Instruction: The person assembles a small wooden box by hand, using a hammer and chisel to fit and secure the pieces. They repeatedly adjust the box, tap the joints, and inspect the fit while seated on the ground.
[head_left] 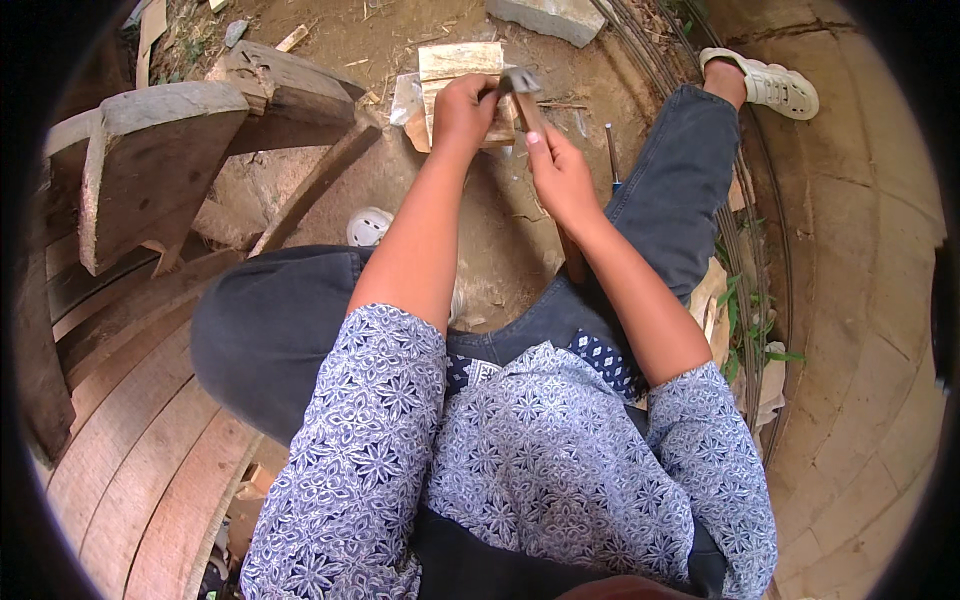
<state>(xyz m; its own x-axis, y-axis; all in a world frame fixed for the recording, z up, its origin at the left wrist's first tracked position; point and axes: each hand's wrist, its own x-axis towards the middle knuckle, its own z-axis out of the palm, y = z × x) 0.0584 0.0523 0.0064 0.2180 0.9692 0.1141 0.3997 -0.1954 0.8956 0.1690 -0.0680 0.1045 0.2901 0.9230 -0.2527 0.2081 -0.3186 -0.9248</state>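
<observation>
My right hand [565,182] is wrapped round the wooden handle of a hammer [526,112]. The metal hammer head is at the top, close to the fingertips of my left hand [466,114]. My left hand is closed in a pinch over a pale wooden block [460,60]; whatever it grips is hidden by the fingers. The block lies on the ground in front of me, with smaller wood pieces beside and under it. The lower end of the hammer handle passes behind my right forearm.
A thin metal tool with a blue end [613,158] is by my right leg. Curved wooden planks [165,125] are stacked at the left. A grey stone slab [548,18] lies at the far side. Long thin rods [742,235] run along the wall [850,230] at right.
</observation>
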